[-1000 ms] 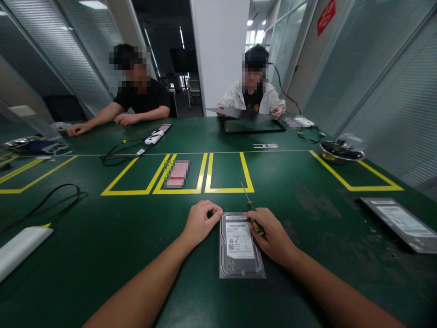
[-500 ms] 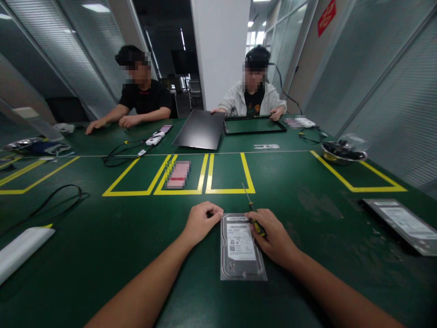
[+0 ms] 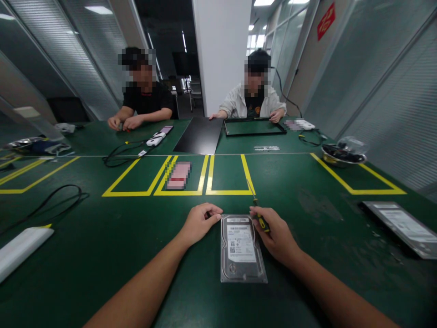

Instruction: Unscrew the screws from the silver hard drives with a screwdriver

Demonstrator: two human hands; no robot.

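A hard drive (image 3: 242, 248) lies flat, label side up, on the green table (image 3: 102, 246), directly in front of you; take it as the landmark for all that follows. Your left hand (image 3: 198, 222) rests on the table at the drive's far left corner, fingers curled loosely with the fingertips (image 3: 217, 217) just beside the casing; whether they pinch anything cannot be told. Your right hand (image 3: 278, 234) sits against the drive's right edge, closed around the yellow-and-black handle of a screwdriver (image 3: 256, 207), whose thin shaft points away from you, past the drive's far right corner.

Beyond the drive, yellow tape outlines (image 3: 229, 175) mark a row of boxes on the table; the box to the far left of the drive holds a small pink item (image 3: 178, 175), blurred. Further off, a dark flat panel (image 3: 199, 135) lies just left of a black rectangular frame (image 3: 254, 127), where a person in a light jacket (image 3: 253, 101) has both hands at the table edge. A second person in a black shirt (image 3: 145, 99) sits far left of the drive, hands together on the table. A black cable (image 3: 119, 155) with a white device (image 3: 155, 139) lies before that person.

To the drive's right, well apart, a second flat drive-like unit (image 3: 401, 228) lies near the table edge, and a metal bowl (image 3: 343, 155) of dark parts stands beyond it. Far left of the drive lie a looped black cord (image 3: 54, 200) and a white slab (image 3: 22, 248).
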